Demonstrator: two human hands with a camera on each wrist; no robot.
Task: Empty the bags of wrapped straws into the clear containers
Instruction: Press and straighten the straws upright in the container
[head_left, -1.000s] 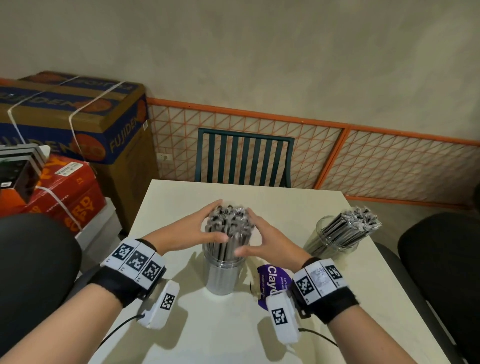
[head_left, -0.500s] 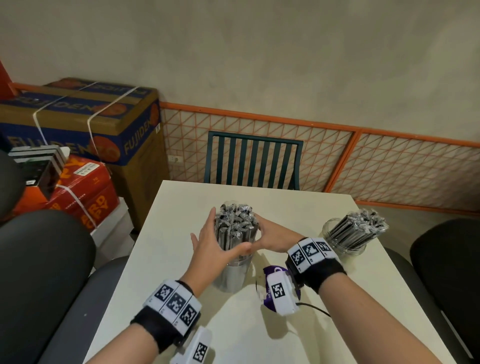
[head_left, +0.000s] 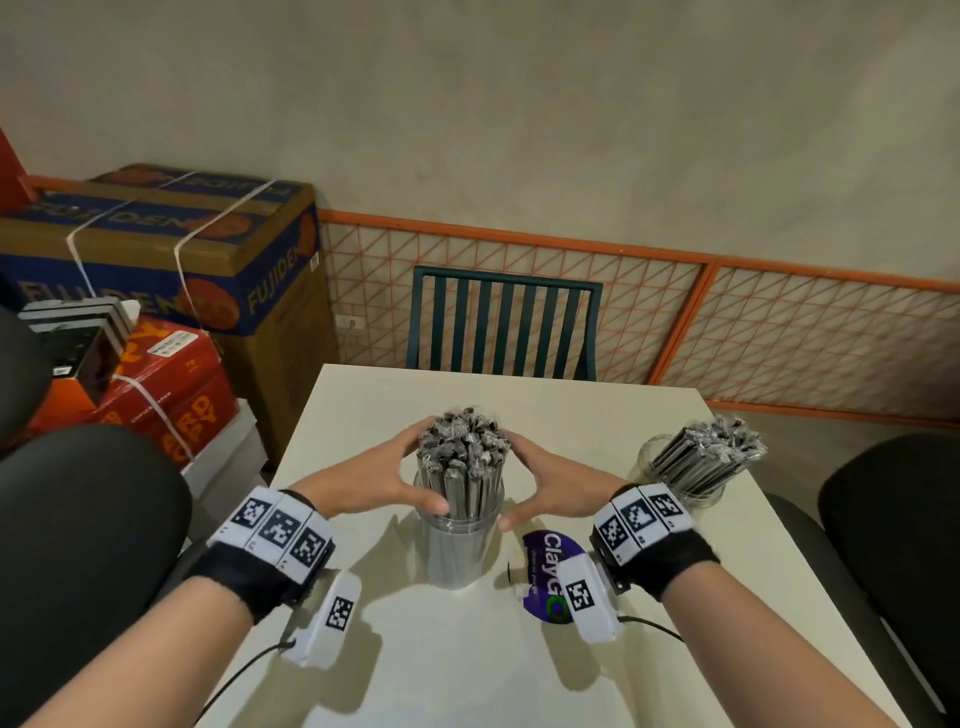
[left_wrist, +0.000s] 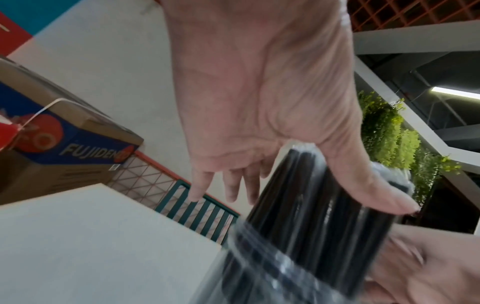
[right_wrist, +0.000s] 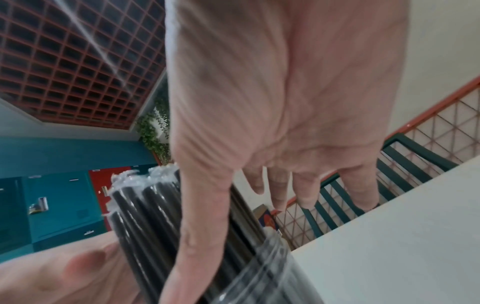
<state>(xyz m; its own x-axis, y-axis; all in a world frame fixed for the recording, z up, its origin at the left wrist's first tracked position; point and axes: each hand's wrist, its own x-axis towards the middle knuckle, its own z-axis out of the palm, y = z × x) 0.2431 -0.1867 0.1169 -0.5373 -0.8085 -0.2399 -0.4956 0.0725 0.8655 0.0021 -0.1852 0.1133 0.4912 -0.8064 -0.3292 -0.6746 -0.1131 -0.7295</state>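
Note:
A clear container (head_left: 460, 556) stands mid-table, packed with an upright bundle of wrapped black straws (head_left: 462, 457) that rises above its rim. My left hand (head_left: 374, 480) cups the bundle's left side, thumb (left_wrist: 369, 185) laid flat on the straws (left_wrist: 311, 205), fingers straight. My right hand (head_left: 550, 486) cups the right side, its thumb (right_wrist: 197, 226) lying along the straws (right_wrist: 145, 216) down to the rim. A purple straw bag (head_left: 545, 566) lies flat under my right wrist. At the right a second clear container (head_left: 654, 457) holds leaning wrapped straws (head_left: 711, 447).
The white table (head_left: 467, 665) has a dark slatted chair (head_left: 501, 322) at its far edge and black padded chairs (head_left: 893, 519) on both sides. Stacked cardboard boxes (head_left: 171, 260) stand at the left. An orange mesh railing (head_left: 779, 322) runs along the wall.
My left hand has swung from the front of the bundle to its left side, and my right hand has come from behind to the right side. The container has stayed put.

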